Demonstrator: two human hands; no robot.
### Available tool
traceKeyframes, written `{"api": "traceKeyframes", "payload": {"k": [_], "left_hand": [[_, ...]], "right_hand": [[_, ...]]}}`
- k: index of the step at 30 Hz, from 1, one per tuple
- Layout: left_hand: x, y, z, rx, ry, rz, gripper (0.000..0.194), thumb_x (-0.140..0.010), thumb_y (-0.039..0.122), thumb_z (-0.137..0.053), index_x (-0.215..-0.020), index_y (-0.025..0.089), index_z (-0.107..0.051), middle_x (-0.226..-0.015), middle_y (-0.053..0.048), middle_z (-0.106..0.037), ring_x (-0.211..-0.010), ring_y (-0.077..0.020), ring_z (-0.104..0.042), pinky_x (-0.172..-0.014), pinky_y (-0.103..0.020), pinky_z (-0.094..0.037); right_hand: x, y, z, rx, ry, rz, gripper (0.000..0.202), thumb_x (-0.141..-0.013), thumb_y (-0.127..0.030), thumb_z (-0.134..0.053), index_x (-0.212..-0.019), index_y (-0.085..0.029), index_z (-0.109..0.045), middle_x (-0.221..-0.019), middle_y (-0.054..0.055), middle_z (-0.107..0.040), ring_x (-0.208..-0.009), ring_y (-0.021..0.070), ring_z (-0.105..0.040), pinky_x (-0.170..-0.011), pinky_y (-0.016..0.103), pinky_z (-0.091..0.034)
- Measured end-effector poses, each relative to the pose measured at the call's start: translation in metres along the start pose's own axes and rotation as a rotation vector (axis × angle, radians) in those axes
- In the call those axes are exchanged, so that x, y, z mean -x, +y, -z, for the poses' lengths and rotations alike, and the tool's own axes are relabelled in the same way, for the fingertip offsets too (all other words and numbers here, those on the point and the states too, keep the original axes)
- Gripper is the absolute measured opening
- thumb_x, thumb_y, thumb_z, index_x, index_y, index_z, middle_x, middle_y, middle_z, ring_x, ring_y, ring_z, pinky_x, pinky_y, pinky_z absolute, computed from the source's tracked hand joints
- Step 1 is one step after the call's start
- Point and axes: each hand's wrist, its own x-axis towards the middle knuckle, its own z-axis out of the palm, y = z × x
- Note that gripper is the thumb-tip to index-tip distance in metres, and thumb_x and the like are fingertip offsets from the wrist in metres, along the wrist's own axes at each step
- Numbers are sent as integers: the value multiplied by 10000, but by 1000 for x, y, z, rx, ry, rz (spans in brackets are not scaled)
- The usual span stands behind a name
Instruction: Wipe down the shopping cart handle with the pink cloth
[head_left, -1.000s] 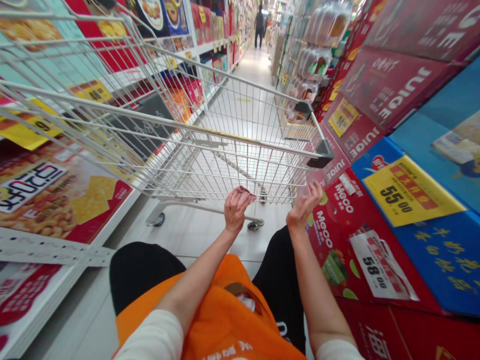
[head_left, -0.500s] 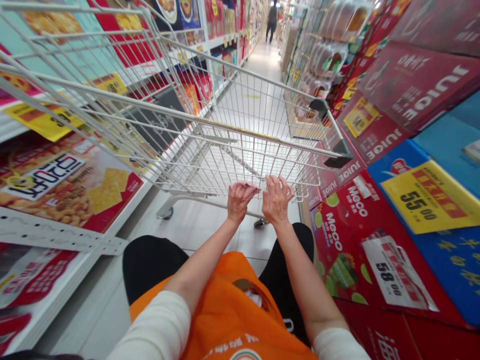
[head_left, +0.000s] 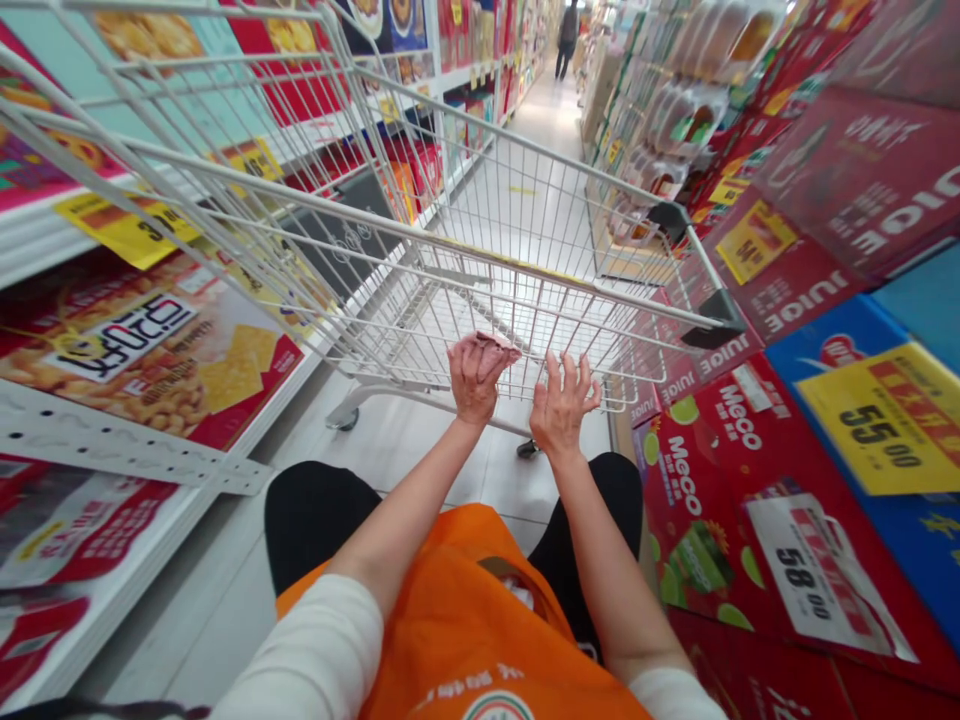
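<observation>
A wire shopping cart stands across the aisle in front of me. A crumpled pinkish cloth is in my left hand, whose fingers are bent around it at the cart's near side. Just to the right, my right hand has its fingers apart and slightly curled against or close to the cart's wires, with nothing seen in it. Whether its fingertips touch the wires is unclear. A dark wheel shows below my hands.
Shelves of packaged food with a yellow price tag line the left. On the right are stacked red drink boxes and another price tag. A person is far down the aisle.
My left hand has risen a little along the cart's side with the cloth, which shows more. My right hand's fingers look more spread. The whole view has shifted slightly.
</observation>
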Motion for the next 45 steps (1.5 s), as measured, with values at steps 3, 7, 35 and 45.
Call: {"api": "traceKeyframes", "payload": {"k": [3,7,35,45], "left_hand": [[23,-4,8,-61,-30,-125,429,-1015,172,-486,-1336,429,-603,-1463,-9,-527,-1571,-222,-169,-1286,-566,-211],[40,-9,29,-84,-125,-244,428,-1004,169,-524,-1355,406,-592,-1367,-13,-606,-1537,-185,-273,-1286,-481,-268],[-26,-71,62,-134,41,43,331,-1025,271,-465,-1300,353,-630,-1427,-54,-502,-1561,-241,-169,-1280,-594,-207],[39,-67,85,-71,-152,-36,309,-1019,253,-499,-1247,390,-656,-1317,-18,-632,-1479,-180,-378,-1270,-474,-287]], "right_hand": [[1,2,4,6,-48,-6,537,-1013,-353,-311,-1526,-226,-404,-1520,117,-497,-1511,303,-262,-1147,535,-155],[4,5,11,8,-70,30,530,-1020,-347,-312,-1532,-235,-392,-1550,123,-465,-1510,302,-273,-1148,550,-172],[1,-42,-15,-18,-31,180,535,-993,-302,-413,-1523,-232,-410,-1499,132,-527,-1466,283,-349,-1153,523,-185],[12,-45,-3,-12,21,157,511,-984,-293,-424,-1487,-206,-452,-1489,159,-518,-1446,297,-373,-1134,538,-227]]}}
